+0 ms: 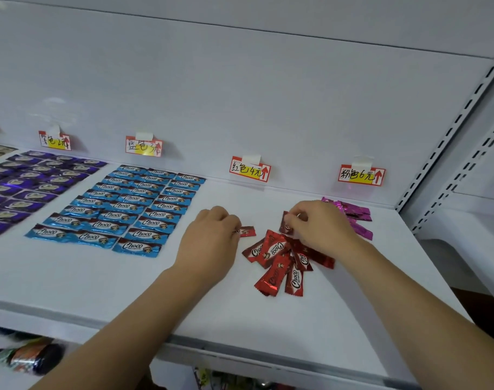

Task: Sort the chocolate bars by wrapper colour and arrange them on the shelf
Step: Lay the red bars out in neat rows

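Note:
A loose pile of red chocolate bars (279, 263) lies on the white shelf (99, 291), below the red price tag (250, 170). My left hand (212, 237) holds one red bar (247, 231) flat on the shelf, left of the pile. My right hand (319, 226) pinches another red bar (285, 222) at the pile's far edge. Blue bars (122, 209) lie in neat rows to the left, purple bars (29, 190) further left. A small heap of pink bars (355, 218) sits behind my right hand, partly hidden by it.
Price tags (361, 175) are taped along the shelf's back wall above each colour group. A slotted upright (448, 136) bounds the shelf at the right. Below the front edge, a lower shelf holds dark wrapped goods (29, 358).

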Motion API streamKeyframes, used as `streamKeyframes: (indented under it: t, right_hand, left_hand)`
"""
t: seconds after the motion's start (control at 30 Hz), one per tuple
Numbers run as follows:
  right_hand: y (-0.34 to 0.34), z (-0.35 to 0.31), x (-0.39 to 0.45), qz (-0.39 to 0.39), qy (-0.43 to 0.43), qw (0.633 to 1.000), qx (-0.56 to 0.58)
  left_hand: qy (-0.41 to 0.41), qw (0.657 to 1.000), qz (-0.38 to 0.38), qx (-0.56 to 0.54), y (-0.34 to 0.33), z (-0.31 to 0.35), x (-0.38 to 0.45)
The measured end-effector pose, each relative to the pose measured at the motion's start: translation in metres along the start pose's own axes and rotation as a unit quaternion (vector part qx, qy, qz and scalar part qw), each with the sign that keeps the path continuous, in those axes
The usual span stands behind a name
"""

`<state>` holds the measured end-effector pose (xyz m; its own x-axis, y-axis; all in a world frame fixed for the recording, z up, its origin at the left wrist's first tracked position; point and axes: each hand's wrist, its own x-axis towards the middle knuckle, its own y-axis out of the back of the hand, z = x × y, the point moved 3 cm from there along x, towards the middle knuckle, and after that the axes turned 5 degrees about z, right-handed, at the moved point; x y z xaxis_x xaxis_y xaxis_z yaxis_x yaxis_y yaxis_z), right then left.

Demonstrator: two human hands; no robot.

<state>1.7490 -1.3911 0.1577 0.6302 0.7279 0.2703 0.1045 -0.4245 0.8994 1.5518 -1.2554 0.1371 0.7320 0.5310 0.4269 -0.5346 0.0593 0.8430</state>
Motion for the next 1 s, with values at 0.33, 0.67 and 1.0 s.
streamKeyframes:
  t: [0.33,0.67,1.0]
  right_hand:
    - [-0.007,0.005,-0.014,-0.082,0.142,0.985,-0.057]
    - [-0.017,-0.004,-0.014,-0.066,0.127,0.985,-0.094]
    - [-0.034,-0.042,0.040,-0.127,0.082,0.966,-0.209]
  left_hand:
    - [-0.051,0.993,-0.066,0.084,-0.001,0.007,-0.007]
    - [-0.065,0.971,-0.132,0.189,0.004,0.010,0.007]
    - [-0.017,0.960,-0.171,0.221,-0.034,-0.015,0.078]
